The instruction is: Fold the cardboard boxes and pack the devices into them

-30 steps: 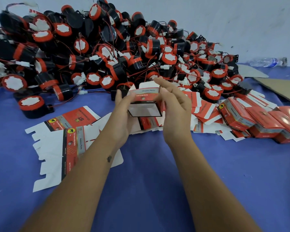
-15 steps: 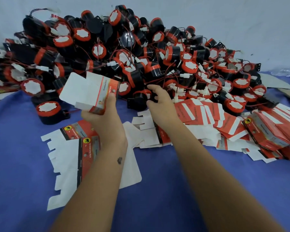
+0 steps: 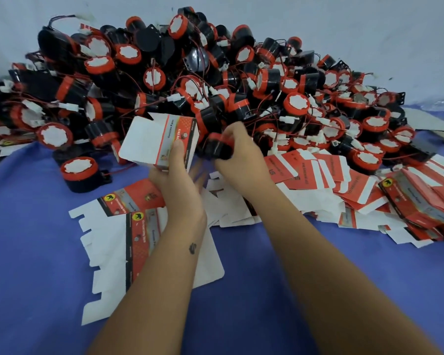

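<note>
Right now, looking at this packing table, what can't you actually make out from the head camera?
- Head view: most of the device in the right hand is hidden by the curled fingers.
- The open mouth of the folded box in the left hand faces away, so its inside is unseen.
- Print on the flat boxes is too small and blurred to read.
- The pile of devices runs off the left edge.

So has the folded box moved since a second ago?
Yes. The left hand carried the box leftward, off the flat cartons to beside the lone device.
</note>
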Available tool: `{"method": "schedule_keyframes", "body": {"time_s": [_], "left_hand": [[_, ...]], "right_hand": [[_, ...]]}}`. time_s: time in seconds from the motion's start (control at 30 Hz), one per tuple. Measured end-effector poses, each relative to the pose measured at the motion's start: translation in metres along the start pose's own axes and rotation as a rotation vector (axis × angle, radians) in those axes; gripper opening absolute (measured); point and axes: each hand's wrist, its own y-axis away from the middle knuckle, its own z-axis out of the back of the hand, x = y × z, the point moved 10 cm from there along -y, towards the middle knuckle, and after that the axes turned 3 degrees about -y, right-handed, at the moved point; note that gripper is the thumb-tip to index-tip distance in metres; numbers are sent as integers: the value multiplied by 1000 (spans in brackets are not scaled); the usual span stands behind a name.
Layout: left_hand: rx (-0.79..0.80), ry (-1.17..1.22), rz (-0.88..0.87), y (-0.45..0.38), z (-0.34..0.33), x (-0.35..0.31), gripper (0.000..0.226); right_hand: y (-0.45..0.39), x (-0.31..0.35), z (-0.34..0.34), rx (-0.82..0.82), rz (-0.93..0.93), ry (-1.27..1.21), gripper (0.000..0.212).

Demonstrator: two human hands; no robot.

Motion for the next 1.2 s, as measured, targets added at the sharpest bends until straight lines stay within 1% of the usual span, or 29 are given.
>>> {"method": "schedule_keyframes", "body": {"time_s": [0.07,0.13,0.2,0.27,0.3,0.33,0.37,0.4,0.43,0.5,0.53,0.6,0.7,0.73,0.77,0.83,0.9,0.93,0.97,1.0,1.03,1.2], "left_hand": [[25,-18,-48,5,-3,-8,33],[57,-83,-91,11,-6,-13,40],[99,-163,-118,17,-11,-15,42],[148,-232,-145,21,-17,-14,32],[166,-276,-165,23,-20,-14,31],[182,-327,-189,24,-22,-14,35],[198,-389,-212,26,-24,-13,41],[215,-454,-235,27,-26,-12,48],[237,-516,-255,29,-28,-10,54],[288,-605,-270,29,-29,-4,57],[309,-642,-273,28,-30,-1,56],[336,-711,-282,26,-30,4,55],[353,-791,-284,25,-31,8,57],[354,-818,-285,24,-31,8,58],[352,-841,-286,24,-31,8,59],[345,-873,-284,23,-30,8,60],[343,-904,-282,23,-30,9,61],[351,-921,-285,24,-31,9,62],[364,-934,-289,25,-33,10,63],[383,-942,-294,27,-35,11,64],[407,-943,-298,29,-38,13,65],[537,-914,-288,43,-50,19,60]], "right_hand": [[13,1,32,-162,-30,-152,38],[29,-2,69,-348,-51,-253,38],[52,-5,108,-580,-4,-283,38],[79,-5,140,-813,63,-177,37],[90,-5,148,-887,72,-65,40],[96,-5,152,-914,75,60,42],[98,-7,150,-886,72,176,44],[95,-11,143,-800,62,271,46],[90,-17,132,-676,46,343,46],[81,-31,106,-426,-13,386,44],[79,-36,97,-351,-45,350,46],[77,-41,89,-288,-89,269,48],[74,-47,83,-197,-107,357,48],[75,-45,87,-210,-102,341,48],[76,-39,93,-266,-72,280,46],[87,-12,116,-508,103,154,42],[107,13,135,-786,277,130,44],[114,19,139,-867,323,124,46],[116,21,140,-892,342,118,48],[114,22,136,-863,344,111,50],[111,23,129,-801,341,111,50],[90,27,80,-415,339,181,46]]}}
